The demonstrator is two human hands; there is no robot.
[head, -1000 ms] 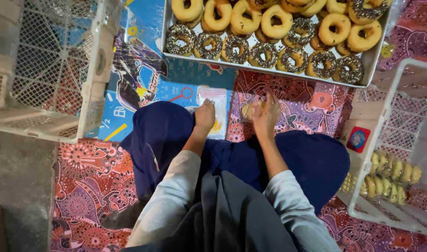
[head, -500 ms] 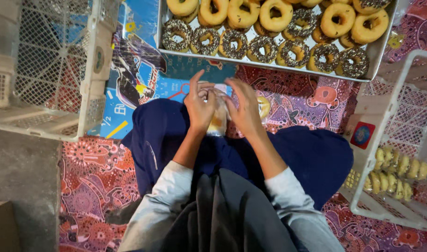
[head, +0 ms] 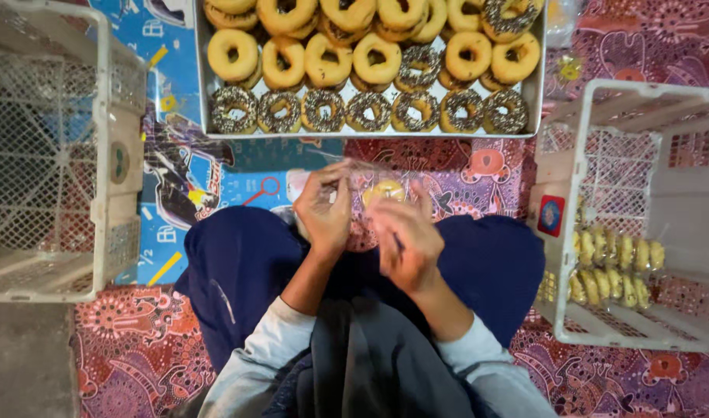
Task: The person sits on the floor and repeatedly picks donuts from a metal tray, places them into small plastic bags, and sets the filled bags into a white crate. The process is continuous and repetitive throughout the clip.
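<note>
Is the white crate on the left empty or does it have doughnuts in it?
Empty as far as visible: the left crate shows only bare mesh, while the right crate holds wrapped doughnuts.

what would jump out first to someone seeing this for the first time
The metal tray at the top, packed with plain yellow and chocolate-sprinkled ring doughnuts. Just below it, the left hand and right hand hold a doughnut in clear plastic wrap, while the white plastic crate on the right holds wrapped doughnuts.

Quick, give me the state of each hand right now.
Left hand: closed on the clear bag.
Right hand: fingers curled at the same bag, which holds a doughnut.
</note>
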